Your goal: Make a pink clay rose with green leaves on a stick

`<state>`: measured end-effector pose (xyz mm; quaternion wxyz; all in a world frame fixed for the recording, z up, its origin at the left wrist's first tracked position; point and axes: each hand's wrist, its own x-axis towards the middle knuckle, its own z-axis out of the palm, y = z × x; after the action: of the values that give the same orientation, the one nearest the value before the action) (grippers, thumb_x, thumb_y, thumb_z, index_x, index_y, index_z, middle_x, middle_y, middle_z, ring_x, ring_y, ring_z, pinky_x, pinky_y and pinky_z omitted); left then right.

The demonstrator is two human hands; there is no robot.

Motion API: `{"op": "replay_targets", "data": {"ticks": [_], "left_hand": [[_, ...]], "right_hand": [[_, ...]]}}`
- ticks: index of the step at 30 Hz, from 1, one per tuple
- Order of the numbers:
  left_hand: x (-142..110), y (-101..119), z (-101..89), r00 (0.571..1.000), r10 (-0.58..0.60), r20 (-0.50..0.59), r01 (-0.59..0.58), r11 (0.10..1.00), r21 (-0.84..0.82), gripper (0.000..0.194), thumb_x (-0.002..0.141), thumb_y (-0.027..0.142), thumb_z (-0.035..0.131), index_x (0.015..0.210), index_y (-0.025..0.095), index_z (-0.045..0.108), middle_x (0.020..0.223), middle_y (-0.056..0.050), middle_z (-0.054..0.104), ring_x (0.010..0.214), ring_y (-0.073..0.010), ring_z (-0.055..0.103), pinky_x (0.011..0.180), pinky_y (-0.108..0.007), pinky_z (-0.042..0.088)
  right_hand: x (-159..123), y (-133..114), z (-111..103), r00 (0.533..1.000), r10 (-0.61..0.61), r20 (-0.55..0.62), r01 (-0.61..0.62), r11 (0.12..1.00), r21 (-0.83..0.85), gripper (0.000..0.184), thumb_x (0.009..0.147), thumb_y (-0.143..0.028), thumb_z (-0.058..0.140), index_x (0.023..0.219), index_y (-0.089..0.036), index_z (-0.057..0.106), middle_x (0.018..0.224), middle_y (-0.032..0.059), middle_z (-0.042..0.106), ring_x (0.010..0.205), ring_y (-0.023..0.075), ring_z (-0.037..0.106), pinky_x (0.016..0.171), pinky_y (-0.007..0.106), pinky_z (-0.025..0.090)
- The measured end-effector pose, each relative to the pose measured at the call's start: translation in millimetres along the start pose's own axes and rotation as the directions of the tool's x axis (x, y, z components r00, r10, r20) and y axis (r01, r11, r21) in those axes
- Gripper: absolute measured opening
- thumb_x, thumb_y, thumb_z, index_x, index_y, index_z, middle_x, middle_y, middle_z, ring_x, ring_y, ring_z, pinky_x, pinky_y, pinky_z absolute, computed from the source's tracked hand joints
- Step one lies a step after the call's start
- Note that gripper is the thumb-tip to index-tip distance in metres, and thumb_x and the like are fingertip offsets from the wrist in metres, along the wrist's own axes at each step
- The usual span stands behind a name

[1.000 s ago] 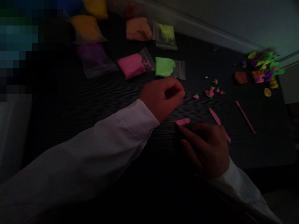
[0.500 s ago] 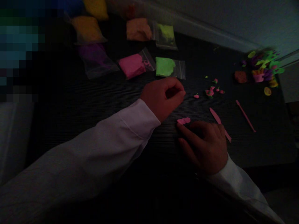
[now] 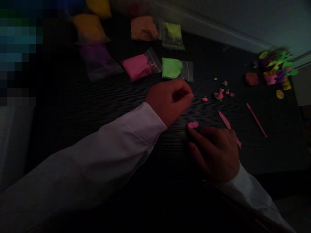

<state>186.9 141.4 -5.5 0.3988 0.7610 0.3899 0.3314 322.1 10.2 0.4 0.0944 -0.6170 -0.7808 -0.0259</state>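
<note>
Head view: our right hand (image 3: 217,152), its grip loosely parted, touches the pink strip (image 3: 194,125) on the counter (image 3: 97,100) with one fingertip; our left hand (image 3: 161,100) pinches narrow, whether on anything we cannot tell.

The pink strip (image 3: 194,124) looks shorter than it does a second ago. Its left end is now farther to the right, and fewer of its round bits show. The right hand (image 3: 220,155) now has its pointing finger (image 3: 202,138) farther to the right too, and the tip goes up over that left end more than before. The finger hides some of the strip, so how the end is folded is hard to see.
</note>
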Motion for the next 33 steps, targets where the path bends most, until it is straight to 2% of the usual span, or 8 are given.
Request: {"op": "replay_targets", "data": {"ticks": [8, 25, 28, 33], "left_hand": [[0.7, -0.3, -0.4, 1.0, 0.004, 0.012, -0.004, 0.999, 0.035, 0.016, 0.072, 0.027, 0.046, 0.072, 0.015, 0.057, 0.064, 0.001, 0.057, 0.062, -0.0099, 0.052, 0.059, -0.023, 0.041], [0.3, 0.4, 0.4, 1.0, 0.011, -0.019, -0.011, 1.0, -0.016, 0.012, 0.07, 0.022, 0.049, 0.069, 0.014, 0.058, 0.061, 0.002, 0.055, 0.057, -0.0078, 0.05, 0.056, -0.022, 0.039], [0.7, 0.5, -0.1, 1.0, 0.001, -0.01, -0.001, 1.0, 0.0, 0.013, 0.07, 0.024, 0.048, 0.069, 0.015, 0.057, 0.062, 0.002, 0.055, 0.059, -0.0083, 0.051, 0.057, -0.022, 0.039], [0.7, 1.5, -2.2, 1.0, 0.008, 0.008, -0.008, 1.0, 0.011, 0.013, 0.071, 0.022, 0.046, 0.07, 0.015, 0.057, 0.064, 0.003, 0.056, 0.06, -0.0071, 0.05, 0.057, -0.02, 0.038]], "right_hand": [[1.0, -2.2, -1.6, 1.0, -0.005, 0.008, 0.005, 1.0, -0.003, 0.038, 0.07, -0.033, 0.052, 0.107, -0.026, 0.052, 0.084, 0.0051, 0.053, 0.075, 0.0178, 0.045, 0.068, 0.036, 0.032], [0.2, -0.3, -1.4, 0.998, 0.04, -0.039, -0.04, 0.999, -0.01, 0.036, 0.068, -0.032, 0.055, 0.104, -0.026, 0.054, 0.083, 0.0044, 0.054, 0.075, 0.0174, 0.047, 0.068, 0.035, 0.033], [0.9, 0.9, -0.7, 0.995, 0.076, -0.063, -0.076, 0.997, 0.011, 0.035, 0.068, -0.03, 0.056, 0.102, -0.025, 0.055, 0.083, 0.0042, 0.054, 0.074, 0.0165, 0.047, 0.069, 0.034, 0.034], [7.6, -0.2, 4.0, 0.972, 0.178, -0.151, -0.177, 0.984, 0.017, 0.021, 0.067, -0.03, 0.057, 0.086, -0.021, 0.061, 0.081, 0.0044, 0.054, 0.074, 0.0158, 0.048, 0.068, 0.032, 0.034]]}}
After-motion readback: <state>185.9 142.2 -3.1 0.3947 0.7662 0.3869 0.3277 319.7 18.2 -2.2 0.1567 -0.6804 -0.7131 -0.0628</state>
